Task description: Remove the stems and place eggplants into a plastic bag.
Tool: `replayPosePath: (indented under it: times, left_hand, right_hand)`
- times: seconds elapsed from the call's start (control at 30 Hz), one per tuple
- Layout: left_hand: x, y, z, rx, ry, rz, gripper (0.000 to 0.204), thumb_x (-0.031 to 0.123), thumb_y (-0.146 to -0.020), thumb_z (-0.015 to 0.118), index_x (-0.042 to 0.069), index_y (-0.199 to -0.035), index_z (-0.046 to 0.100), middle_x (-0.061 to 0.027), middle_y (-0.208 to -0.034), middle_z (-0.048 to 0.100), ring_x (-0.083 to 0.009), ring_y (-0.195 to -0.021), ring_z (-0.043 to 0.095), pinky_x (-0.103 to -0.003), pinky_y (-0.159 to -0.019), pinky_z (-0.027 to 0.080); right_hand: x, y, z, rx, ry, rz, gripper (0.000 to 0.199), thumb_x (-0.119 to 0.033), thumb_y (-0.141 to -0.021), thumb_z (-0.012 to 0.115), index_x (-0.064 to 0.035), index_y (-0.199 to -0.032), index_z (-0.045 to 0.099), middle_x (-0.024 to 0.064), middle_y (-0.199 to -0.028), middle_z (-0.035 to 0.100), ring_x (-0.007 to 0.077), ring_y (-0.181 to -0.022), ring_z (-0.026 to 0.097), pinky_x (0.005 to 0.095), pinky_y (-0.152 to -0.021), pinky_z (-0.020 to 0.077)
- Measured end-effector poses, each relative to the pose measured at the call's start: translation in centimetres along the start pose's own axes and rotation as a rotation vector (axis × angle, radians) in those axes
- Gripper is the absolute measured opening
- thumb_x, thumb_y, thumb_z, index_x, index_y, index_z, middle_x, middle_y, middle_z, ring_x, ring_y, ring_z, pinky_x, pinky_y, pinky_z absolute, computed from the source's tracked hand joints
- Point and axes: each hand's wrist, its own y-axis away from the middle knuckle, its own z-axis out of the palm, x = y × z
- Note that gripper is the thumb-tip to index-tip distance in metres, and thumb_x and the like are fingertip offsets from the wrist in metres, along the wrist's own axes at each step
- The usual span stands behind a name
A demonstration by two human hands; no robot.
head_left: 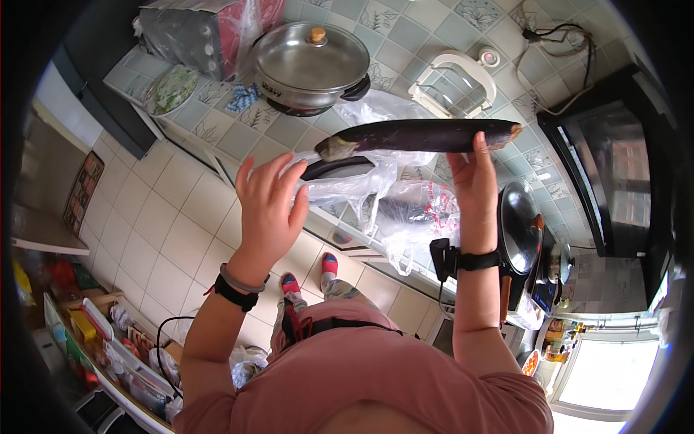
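A long dark purple eggplant (416, 136) is held up nearly level above the counter. My right hand (473, 166) grips it near its right end, thumb in front, the other fingers mostly behind it. My left hand (273, 199) is open, fingers spread, just below and left of the eggplant's stem end and apart from it. Beneath, a second dark eggplant (336, 168) lies partly inside a clear plastic bag (340, 189). Another clear bag with red print (423, 210) sits to its right; its dark contents cannot be made out.
A lidded steel pan (311, 61) stands at the back of the tiled counter (238, 141). Left of it are a bowl of chopped greens (173, 88) and a blue-white cloth (242, 98). A lidded wok (519, 228) stands on the right, below a dark range hood (614, 166).
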Motion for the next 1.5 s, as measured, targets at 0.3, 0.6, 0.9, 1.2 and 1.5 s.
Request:
replayPosePath:
  times: [0.3, 0.6, 0.9, 1.2, 1.5]
  left_hand:
    - [3.0, -0.2, -1.0, -0.225, -0.081, 0.051, 0.054, 0.028, -0.079, 0.072, 0.007, -0.126, 0.054, -0.0080, -0.120, 0.058, -0.0254, -0.108, 0.053, -0.051, -0.109, 0.021]
    - [1.6, 4.5, -3.0, -0.330, -0.119, -0.188, 0.066, 0.033, -0.074, 0.076, 0.003, -0.127, 0.051, -0.0118, -0.104, 0.062, -0.0272, -0.098, 0.056, -0.050, -0.101, 0.031]
    - [1.0, 14.4, -6.2, -0.073, -0.078, -0.669, 0.055, 0.027, -0.073, 0.077, 0.009, -0.121, 0.056, -0.0104, -0.096, 0.063, -0.0320, -0.093, 0.057, -0.045, -0.091, 0.035]
    - [6.7, 26.2, -3.2, 0.035, -0.356, -1.168, 0.065, 0.030, -0.078, 0.072, 0.008, -0.133, 0.046, -0.0097, -0.116, 0.058, -0.0305, -0.113, 0.053, -0.053, -0.108, 0.025]
    - [11.7, 32.9, -2.5, 0.091, -0.544, -1.302, 0.064, 0.026, -0.078, 0.073, 0.009, -0.134, 0.045, -0.0089, -0.115, 0.058, -0.0261, -0.113, 0.054, -0.055, -0.111, 0.021]
  right_hand:
    - [3.8, 5.0, 3.8, 0.071, 0.227, 0.072, 0.038, -0.035, -0.084, 0.073, -0.0056, -0.103, 0.060, 0.0006, -0.089, 0.064, 0.0107, -0.076, 0.059, 0.0244, -0.069, 0.0467]
    - [9.2, 9.1, 10.7, -0.158, 0.368, 0.159, 0.048, -0.022, -0.077, 0.083, 0.0008, -0.106, 0.052, 0.0047, -0.096, 0.061, 0.0110, -0.086, 0.057, 0.0256, -0.078, 0.0474]
    - [16.2, 13.4, 15.5, -0.619, 0.450, 0.317, 0.052, -0.022, -0.078, 0.081, 0.0003, -0.114, 0.050, 0.0035, -0.097, 0.059, 0.0118, -0.084, 0.054, 0.0256, -0.077, 0.0450]
    - [24.2, 21.2, 11.6, -0.898, 0.497, 0.579, 0.051, -0.020, -0.079, 0.080, 0.0018, -0.114, 0.049, 0.0058, -0.105, 0.058, 0.0143, -0.095, 0.053, 0.0279, -0.089, 0.0414]
    - [25.5, 27.0, 9.8, -1.051, 0.742, 0.804, 0.053, -0.040, -0.078, 0.077, -0.0009, -0.106, 0.055, 0.0041, -0.094, 0.061, 0.0107, -0.086, 0.055, 0.0268, -0.066, 0.0427]
